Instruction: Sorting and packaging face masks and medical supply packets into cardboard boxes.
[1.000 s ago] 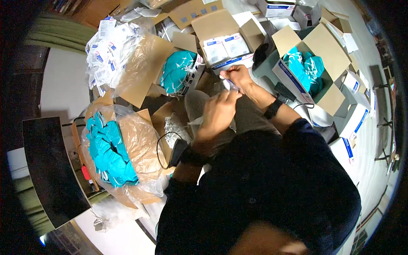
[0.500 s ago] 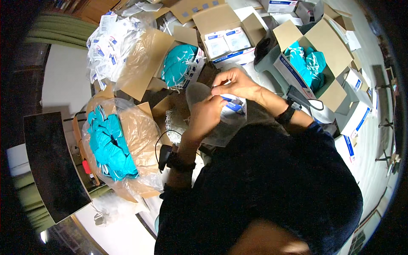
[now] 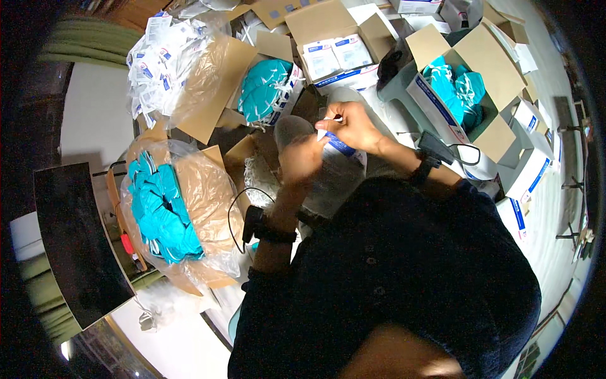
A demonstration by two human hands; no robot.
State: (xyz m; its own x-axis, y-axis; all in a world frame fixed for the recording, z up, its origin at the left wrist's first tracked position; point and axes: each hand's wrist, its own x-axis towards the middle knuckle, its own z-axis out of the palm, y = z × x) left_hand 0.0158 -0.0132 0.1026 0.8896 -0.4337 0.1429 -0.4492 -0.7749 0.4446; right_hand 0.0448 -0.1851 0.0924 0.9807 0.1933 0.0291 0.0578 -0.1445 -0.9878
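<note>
Over my lap, a small white-and-blue packet (image 3: 341,144) is pinched at its upper edge by my right hand (image 3: 355,126), thumb against curled fingers. A white bit of its edge sticks out toward the left. My left hand (image 3: 302,158) is right beside that edge, its fingers smeared by motion, so its grip cannot be made out. Beyond my hands stands an open box of teal folded masks (image 3: 265,90) with white straps. Another open carton (image 3: 347,79) holds flat white-and-blue packets (image 3: 338,55).
At the far left, a clear bag bulges with loose packets (image 3: 165,66). Nearer left, a plastic-lined carton (image 3: 211,202) holds a teal mask heap (image 3: 163,208). On the right, a grey stool (image 3: 401,95) stands beside an open box (image 3: 435,104) of teal masks. White-and-blue boxes (image 3: 527,167) lie farther right.
My left hand has shifted slightly left and down and is now blurred. The packet has tilted in my right hand, and a white edge now shows between the hands.
</note>
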